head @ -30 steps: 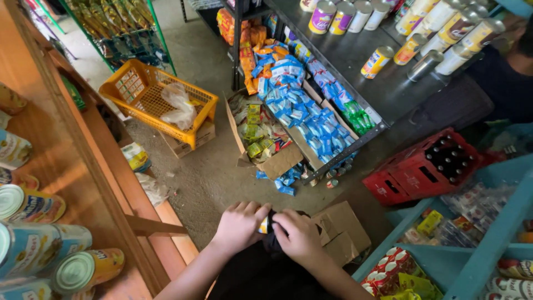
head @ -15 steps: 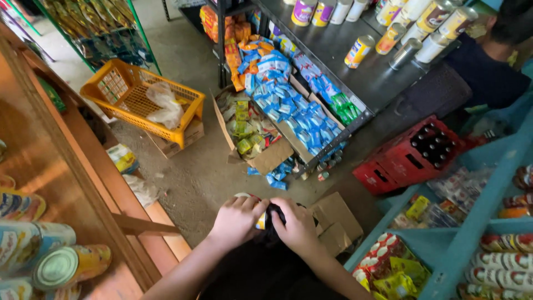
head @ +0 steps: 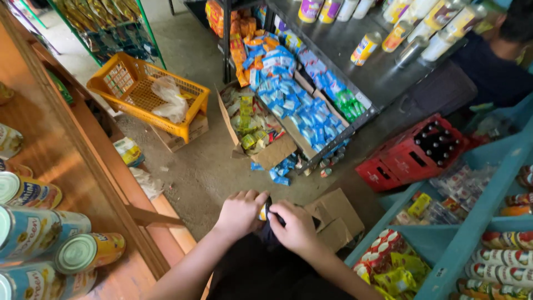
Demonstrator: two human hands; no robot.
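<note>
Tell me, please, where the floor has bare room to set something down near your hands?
Bare concrete floor lies between the yellow basket, the open carton of packets and the hands, left hand, right hand. Crowded: the flattened cardboard box and red bottle crate to the right, spilled blue packets ahead.

Both hands meet at six o'clock: the left hand [head: 240, 212] and right hand [head: 297, 226] pinch a small yellow item [head: 263, 211] over dark cloth [head: 266, 261]. An orange basket [head: 145, 95] sits at ten o'clock, a red bottle crate [head: 413, 153] at three, tins [head: 89, 251] at eight
</note>
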